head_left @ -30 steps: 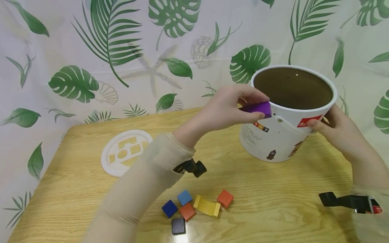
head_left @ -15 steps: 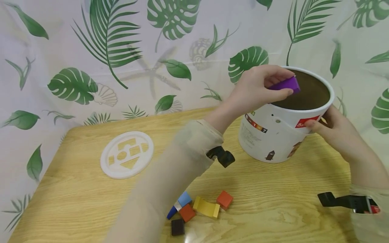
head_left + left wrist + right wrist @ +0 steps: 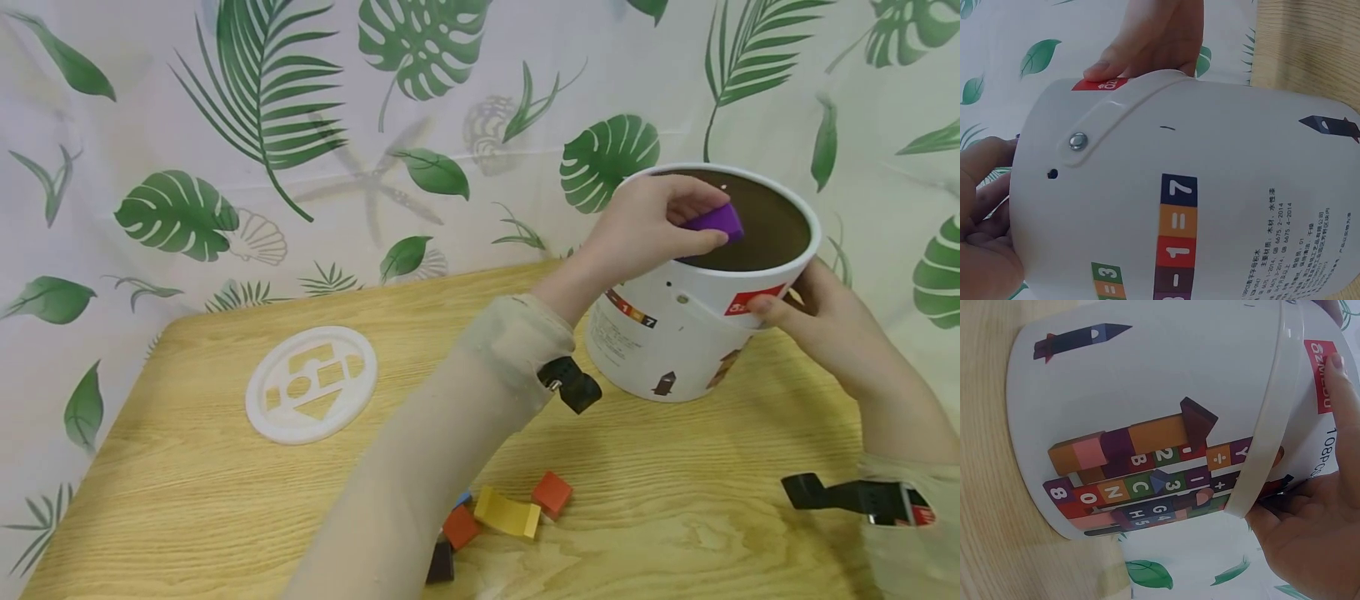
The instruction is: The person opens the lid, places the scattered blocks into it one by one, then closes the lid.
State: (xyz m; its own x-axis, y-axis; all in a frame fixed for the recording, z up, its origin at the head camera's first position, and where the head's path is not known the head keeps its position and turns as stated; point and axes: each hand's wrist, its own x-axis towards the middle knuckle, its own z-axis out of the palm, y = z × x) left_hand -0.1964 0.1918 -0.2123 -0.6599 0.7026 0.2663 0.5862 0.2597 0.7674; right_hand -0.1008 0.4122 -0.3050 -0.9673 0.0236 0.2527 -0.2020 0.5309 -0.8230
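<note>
My left hand pinches a purple block between thumb and fingers, over the mouth of a white bucket in the head view. The wrist crosses the bucket's near left rim. My right hand grips the bucket's right side, thumb on the red label and fingers behind the wall. In the right wrist view the bucket shows printed blocks and a plastic handle, with the right hand around its upper part. The left wrist view has the left hand at the rim, its block mostly hidden.
On the wooden table, a white round lid with shaped cutouts lies at the left. Near the front are a yellow curved block, an orange-red block, another red block and a dark block. The left sleeve partly covers some blocks.
My left hand has carried the purple block rightward from outside the rim to over the bucket's mouth, then slightly lower. The right hand keeps its hold on the bucket.
</note>
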